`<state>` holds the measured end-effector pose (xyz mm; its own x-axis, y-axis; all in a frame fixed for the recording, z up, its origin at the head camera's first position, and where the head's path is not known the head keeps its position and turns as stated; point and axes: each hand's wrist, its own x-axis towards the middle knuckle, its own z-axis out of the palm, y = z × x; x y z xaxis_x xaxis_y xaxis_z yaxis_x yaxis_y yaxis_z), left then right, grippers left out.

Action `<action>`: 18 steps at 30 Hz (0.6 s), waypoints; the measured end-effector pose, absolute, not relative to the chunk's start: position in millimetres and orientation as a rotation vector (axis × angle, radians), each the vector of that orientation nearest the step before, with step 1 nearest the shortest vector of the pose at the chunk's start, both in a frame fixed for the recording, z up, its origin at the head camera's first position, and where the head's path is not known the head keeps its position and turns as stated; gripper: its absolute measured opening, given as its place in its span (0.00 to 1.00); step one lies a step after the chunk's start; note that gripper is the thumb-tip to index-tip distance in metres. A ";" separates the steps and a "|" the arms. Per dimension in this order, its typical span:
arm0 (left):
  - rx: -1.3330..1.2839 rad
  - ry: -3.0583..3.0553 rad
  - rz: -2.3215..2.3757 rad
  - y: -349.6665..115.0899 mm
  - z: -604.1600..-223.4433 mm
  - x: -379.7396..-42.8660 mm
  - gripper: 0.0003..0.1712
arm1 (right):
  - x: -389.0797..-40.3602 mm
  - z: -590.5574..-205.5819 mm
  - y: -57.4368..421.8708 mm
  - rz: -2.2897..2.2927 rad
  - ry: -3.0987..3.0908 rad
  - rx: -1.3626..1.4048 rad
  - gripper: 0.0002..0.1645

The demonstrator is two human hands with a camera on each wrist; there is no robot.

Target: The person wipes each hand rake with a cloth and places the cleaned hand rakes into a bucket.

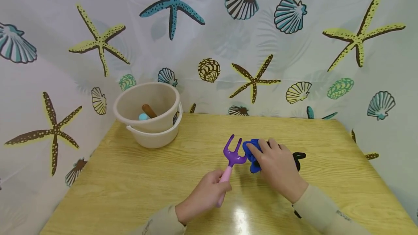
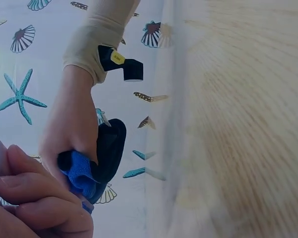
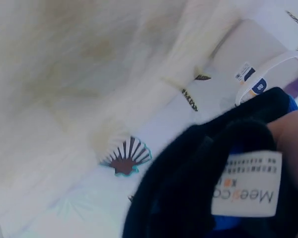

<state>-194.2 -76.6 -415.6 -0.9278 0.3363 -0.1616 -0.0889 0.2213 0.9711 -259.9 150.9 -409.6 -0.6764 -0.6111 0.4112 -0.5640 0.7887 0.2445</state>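
Note:
My left hand (image 1: 206,192) grips the pink handle of a small purple hand fork (image 1: 233,158), its prongs pointing away from me. Beside it, my right hand (image 1: 280,168) holds a bunched blue and black cloth (image 1: 255,167) just above the table. The cloth's blue edge is right by the fork's prongs; whether they touch I cannot tell. A black loop (image 1: 299,156) sticks out to the right of the hand. In the right wrist view, the black side of the cloth (image 3: 188,163) carries a white label (image 3: 248,186). Fingers hide much of the cloth.
A beige bucket (image 1: 160,139) with a white handle stands at the table's back left. Inside it are a brown stick-like piece (image 1: 149,110) and a light blue piece (image 1: 143,116). A sheet (image 1: 209,42) printed with shells and starfish hangs behind the wooden table (image 1: 137,177).

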 end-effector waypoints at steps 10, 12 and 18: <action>0.239 2.184 1.712 -78.4 -408.6 -194.5 0.12 | -256.9 -388.9 139.0 -0.025 -2.350 0.929 0.42; 0.244 2.177 1.707 -78.4 -408.3 -195.0 0.11 | -255.6 -387.0 131.3 0.003 -2.363 1.013 0.44; 0.290 2.231 1.661 -78.8 -409.7 -195.3 0.09 | -261.9 -391.6 119.6 0.049 -2.459 1.103 0.50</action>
<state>-195.3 -78.8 -409.7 -0.9200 0.3619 -0.1506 -0.0405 0.2943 0.9548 -261.9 119.6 -391.6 -0.5837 -0.7021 0.4078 -0.7178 0.6810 0.1449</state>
